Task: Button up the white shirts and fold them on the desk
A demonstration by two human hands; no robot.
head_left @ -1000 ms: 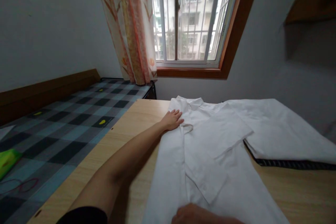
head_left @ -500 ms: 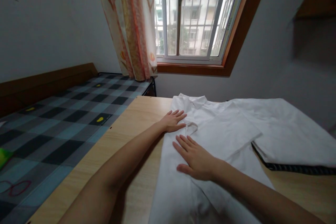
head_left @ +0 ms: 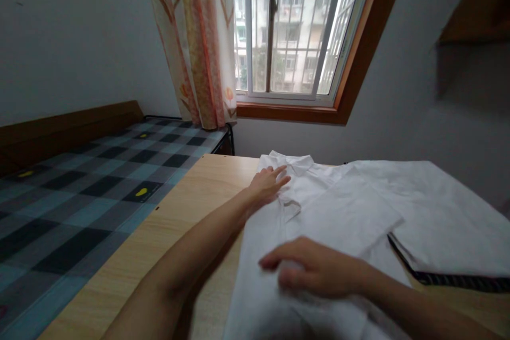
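Note:
A white shirt (head_left: 319, 202) lies on the wooden table, its collar (head_left: 300, 163) at the far end and a sleeve folded across it. A small loop of white cloth (head_left: 292, 206) stands up near the shirt's left edge. At the upper left of the shirt, just below the collar, is my left hand (head_left: 268, 183), its fingers apart and holding nothing. Nearer to me, my right hand (head_left: 314, 271) hovers over the lower part of the shirt, slightly blurred. Its fingers bend downward, with a gap between them and the thumb.
More white cloth (head_left: 446, 218) with a dark striped edge underneath lies at the right of the wooden table (head_left: 187, 223). A bed with a checked cover (head_left: 91, 196) stands along the left. Behind the table are a curtain (head_left: 203, 42) and a barred window (head_left: 295, 37).
My right hand has come off the shirt and moved toward me, its fingers now bent. My left hand has shifted slightly toward the collar, with its fingers lifted.

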